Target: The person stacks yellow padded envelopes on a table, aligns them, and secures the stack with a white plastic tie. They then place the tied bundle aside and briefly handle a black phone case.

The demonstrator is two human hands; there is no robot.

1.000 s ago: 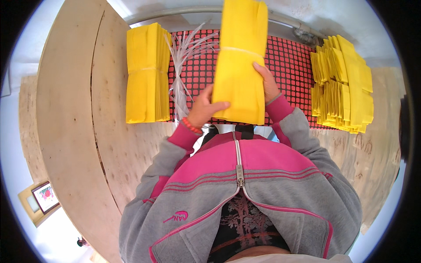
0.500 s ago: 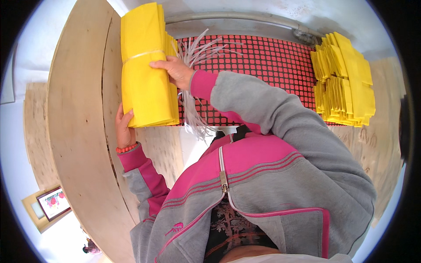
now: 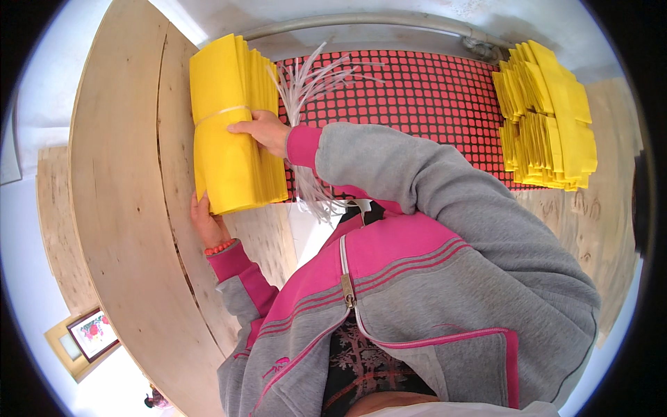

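Observation:
A thick bundle of folded yellow sheets (image 3: 226,156) stands at the left, a pale tie strip (image 3: 222,113) running round its middle. My right hand (image 3: 267,133) grips its right side just below the strip, thumb on the front face, the other fingers partly hidden. At the near left corner my left hand (image 3: 207,224) holds the bundle's lower end, and some of its fingers are out of sight beneath it. Loose white strips (image 3: 303,104) lie fanned out just right of the bundle, close to my right wrist.
A red-and-black patterned mat (image 3: 410,90) covers the surface ahead. More yellow folded sheets (image 3: 549,118) are stacked at its right end. Along the left runs a pale wooden board (image 3: 125,174). A pipe (image 3: 361,21) crosses the wall behind.
The bundle has come nearer to me and turned slightly, so more of its layered right edge shows. Both hands have moved with it, keeping their hold.

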